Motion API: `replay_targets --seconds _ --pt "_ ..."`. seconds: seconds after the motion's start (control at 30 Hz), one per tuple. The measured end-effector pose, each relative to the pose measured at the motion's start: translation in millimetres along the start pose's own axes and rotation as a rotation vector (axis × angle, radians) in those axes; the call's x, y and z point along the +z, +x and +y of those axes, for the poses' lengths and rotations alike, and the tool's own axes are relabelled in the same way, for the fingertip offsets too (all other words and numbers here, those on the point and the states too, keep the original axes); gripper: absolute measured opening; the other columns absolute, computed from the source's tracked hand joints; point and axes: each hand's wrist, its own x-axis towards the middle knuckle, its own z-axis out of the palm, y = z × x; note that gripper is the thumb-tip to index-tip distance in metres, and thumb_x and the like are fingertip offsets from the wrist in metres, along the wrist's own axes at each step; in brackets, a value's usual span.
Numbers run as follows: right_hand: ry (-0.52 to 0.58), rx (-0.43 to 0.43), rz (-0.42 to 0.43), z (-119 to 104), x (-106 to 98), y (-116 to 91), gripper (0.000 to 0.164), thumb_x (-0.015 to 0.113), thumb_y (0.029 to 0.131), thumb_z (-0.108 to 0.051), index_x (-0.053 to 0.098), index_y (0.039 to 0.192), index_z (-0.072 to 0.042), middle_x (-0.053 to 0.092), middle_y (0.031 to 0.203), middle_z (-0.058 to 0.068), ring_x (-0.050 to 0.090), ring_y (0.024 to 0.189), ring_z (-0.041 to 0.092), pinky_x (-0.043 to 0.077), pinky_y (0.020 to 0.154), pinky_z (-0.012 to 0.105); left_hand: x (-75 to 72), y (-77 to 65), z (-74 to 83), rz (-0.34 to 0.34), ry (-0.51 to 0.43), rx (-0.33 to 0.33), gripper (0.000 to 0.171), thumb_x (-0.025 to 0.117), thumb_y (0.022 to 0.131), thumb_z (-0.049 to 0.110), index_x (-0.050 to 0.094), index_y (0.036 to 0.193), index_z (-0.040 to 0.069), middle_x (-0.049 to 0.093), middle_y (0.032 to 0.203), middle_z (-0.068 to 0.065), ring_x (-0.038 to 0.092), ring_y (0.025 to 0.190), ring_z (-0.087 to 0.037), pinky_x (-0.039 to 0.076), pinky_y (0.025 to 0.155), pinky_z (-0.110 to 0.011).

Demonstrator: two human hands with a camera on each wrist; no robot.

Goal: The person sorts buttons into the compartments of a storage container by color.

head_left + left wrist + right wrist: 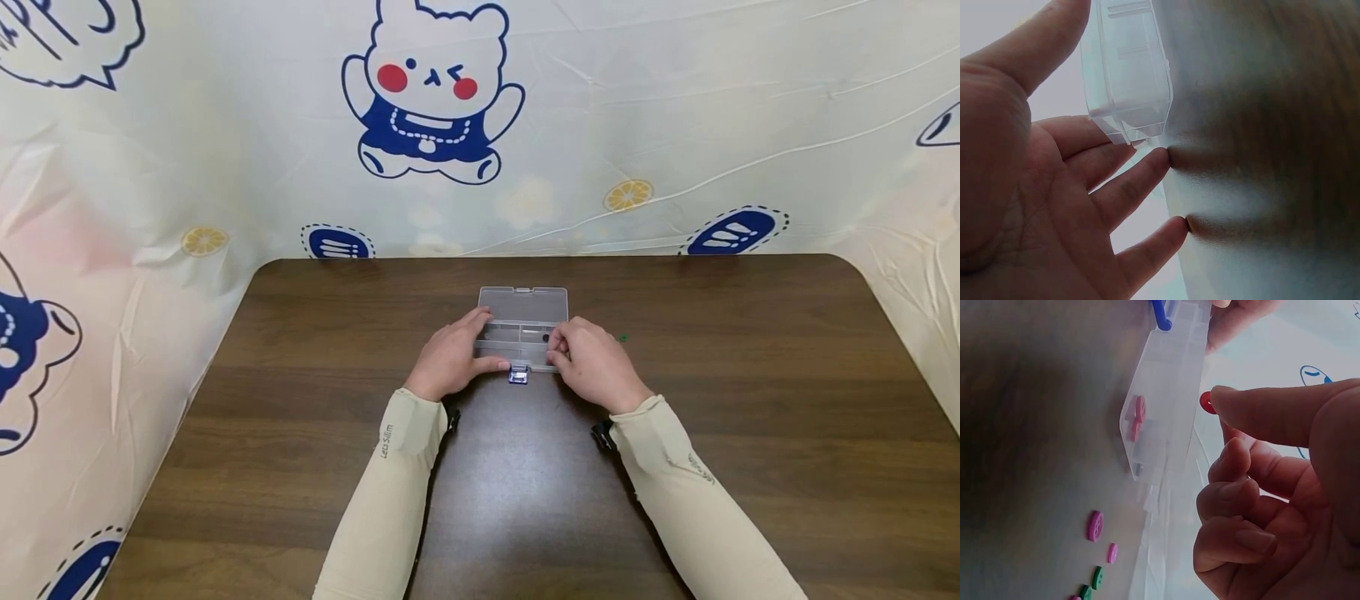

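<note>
A clear plastic compartment box lies with its lid raised at the back and a blue clasp at its front. My left hand holds the box at its left end, thumb along the front edge and fingers by the left side. In the left wrist view, two fingertips touch the table beside the box's corner. Over the right end is my right hand. It pinches a red button between thumb and forefinger, just outside the box wall in the right wrist view. Pinkish-red buttons show through that wall.
Loose on the table to the right of the box are a magenta button, a small pink button and green buttons. Behind the brown wooden table hangs a printed cloth.
</note>
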Motion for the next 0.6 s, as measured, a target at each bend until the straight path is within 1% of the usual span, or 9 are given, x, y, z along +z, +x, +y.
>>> replay_targets --seconds 0.27,0.6 --pt "-0.008 -0.012 -0.007 -1.8 2.8 0.0 0.007 0.071 0.093 -0.010 0.067 0.087 -0.010 0.058 0.086 0.002 0.055 0.072 0.016 0.047 0.066 0.033 1.2 0.7 -0.4 0.008 -0.004 0.008 0.088 0.075 0.087 0.049 0.040 0.152 0.001 0.035 0.160 -0.012 0.041 0.142 -0.033 0.031 0.117 -0.050" --pt "-0.025 -0.033 -0.017 -3.8 5.4 0.1 0.007 0.070 0.092 -0.008 0.066 0.086 -0.010 0.057 0.086 0.002 0.054 0.074 0.017 0.048 0.068 0.034 0.7 0.6 0.0 -0.001 -0.008 -0.001 0.087 0.074 0.088 0.049 0.040 0.153 0.002 0.035 0.161 -0.012 0.040 0.143 -0.032 0.030 0.118 -0.050"
